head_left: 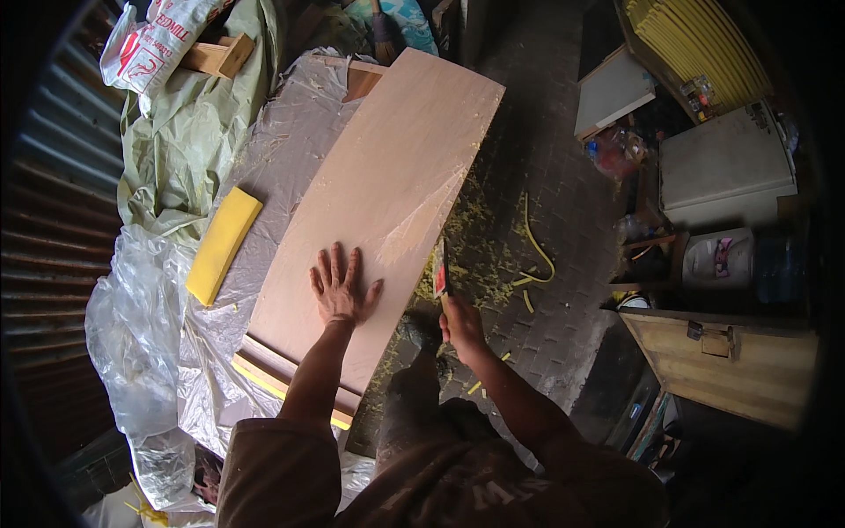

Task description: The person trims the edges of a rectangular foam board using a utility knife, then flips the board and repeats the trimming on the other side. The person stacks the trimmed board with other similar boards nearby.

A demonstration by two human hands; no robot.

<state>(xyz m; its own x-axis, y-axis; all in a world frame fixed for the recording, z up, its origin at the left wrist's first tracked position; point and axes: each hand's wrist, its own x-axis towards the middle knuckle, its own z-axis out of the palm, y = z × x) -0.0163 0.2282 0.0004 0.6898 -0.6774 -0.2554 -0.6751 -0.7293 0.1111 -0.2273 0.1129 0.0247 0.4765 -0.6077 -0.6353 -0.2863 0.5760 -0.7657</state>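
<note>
My left hand (339,290) lies palm down with spread fingers on a long pale plywood board (378,158), which rests over a plastic-covered surface. Just off the board's right edge, my right hand (459,321) grips a bladed tool (441,268) with a red patch on its blade, held pointing away from me. Dark-edged wood strips (295,374) with yellow material beneath lie across the board's near end. A yellow foam block (223,245) sits left of the board.
Crumpled sheeting (158,167), a printed sack (150,44) and corrugated metal (53,176) are at left. Yellow scraps (537,246) litter the paved floor (563,176). At right stand stacked yellow sheets (678,48), grey panels (722,167) and a cabinet with an open wooden door (748,361).
</note>
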